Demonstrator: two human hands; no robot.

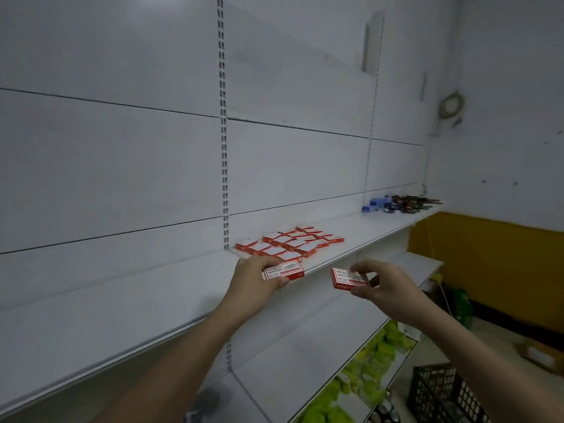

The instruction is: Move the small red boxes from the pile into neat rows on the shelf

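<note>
Red boxes (290, 244) lie in rows on the white shelf (366, 227), flat and close together, just right of the slotted upright (225, 178) on the back panel. Two more of the same small boxes are in the person's hands at the shelf's front edge. Left hand (253, 279) grips one box (283, 271) with its fingers (279, 282) curled under it and the thumb side over the top, the box at the shelf lip just in front of the nearest row; whether it touches the shelf I cannot tell. Right hand (381, 283) holds the second box (348, 277) in the air, off the shelf and a little below its edge, pinched between thumb and curled fingers (364, 265), label facing up. The two held boxes are near each other but apart. Farther right on the same shelf sits a cluster of blue and dark items (396, 203), too blurred to name. Lower shelves carry bright green packs (375, 358), and a black plastic crate (442, 392) stands on the floor at the lower right.
</note>
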